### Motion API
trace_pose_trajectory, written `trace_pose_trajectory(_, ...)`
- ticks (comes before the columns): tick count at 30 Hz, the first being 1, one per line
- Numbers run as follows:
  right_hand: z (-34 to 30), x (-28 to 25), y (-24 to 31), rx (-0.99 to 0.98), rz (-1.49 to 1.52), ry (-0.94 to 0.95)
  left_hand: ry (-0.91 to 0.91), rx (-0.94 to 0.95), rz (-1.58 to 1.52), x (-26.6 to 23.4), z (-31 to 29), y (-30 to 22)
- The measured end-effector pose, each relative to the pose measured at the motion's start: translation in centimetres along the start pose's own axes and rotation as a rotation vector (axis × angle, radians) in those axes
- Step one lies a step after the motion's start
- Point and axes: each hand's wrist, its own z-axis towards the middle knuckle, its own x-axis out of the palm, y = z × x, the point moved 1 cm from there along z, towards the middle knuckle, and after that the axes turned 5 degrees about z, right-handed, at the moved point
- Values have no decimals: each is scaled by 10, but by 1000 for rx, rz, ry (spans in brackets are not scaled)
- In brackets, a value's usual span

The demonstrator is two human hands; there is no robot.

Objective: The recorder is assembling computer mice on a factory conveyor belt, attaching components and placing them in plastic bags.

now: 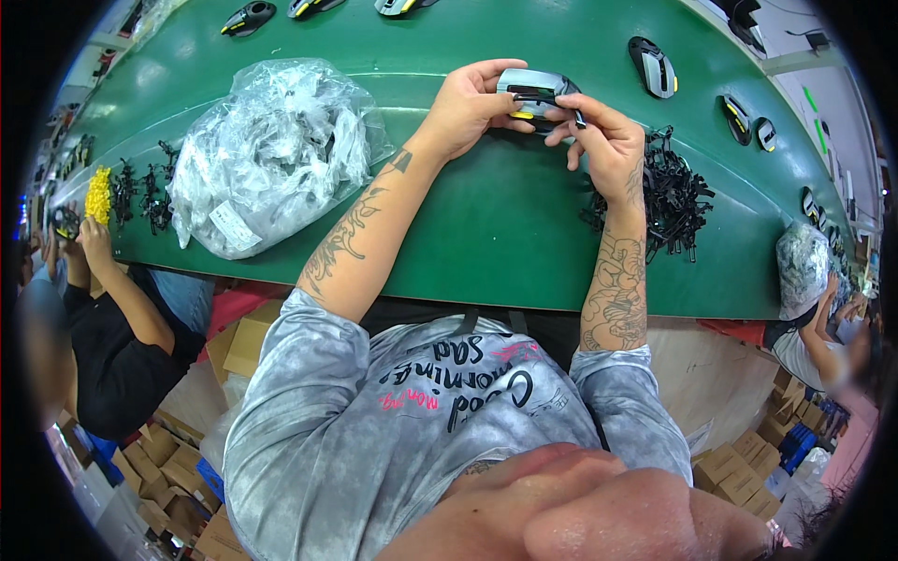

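Note:
My left hand (468, 107) grips a grey and black computer mouse shell (529, 82) with a yellow strip on its side, held up over the green table. Against the near side of that shell is my right hand (606, 145), its fingers pinched on a small black plastic piece (580, 120). A heap of similar small black plastic parts (669, 196) lies beside my right wrist. To the left of my left forearm sits a large clear plastic bag (271, 154) full of wrapped pieces.
More mouse shells lie along the far side of the green table (468, 234), one at right (653, 67). Yellow parts (98, 194) and black parts (157, 196) are heaped at left. Co-workers sit on both sides; another bag (803, 266) is at right. Cardboard boxes (739, 472) stand below.

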Motion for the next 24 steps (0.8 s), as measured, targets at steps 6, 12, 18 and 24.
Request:
trace_pose_trajectory(6,1,-13,-2,186,-212,62,37,13,49,3,1,0)
trace_pose_trajectory(12,2,2,-10,8,-379,-185,48,3,33,4,-3,1)
trace_pose_trajectory(18,0,-4,-6,-38,-460,-156,66,7,90,10,-2,0)
trace_pose_trajectory(24,1,1,3,-66,-833,-231,-16,11,70,19,-6,6)
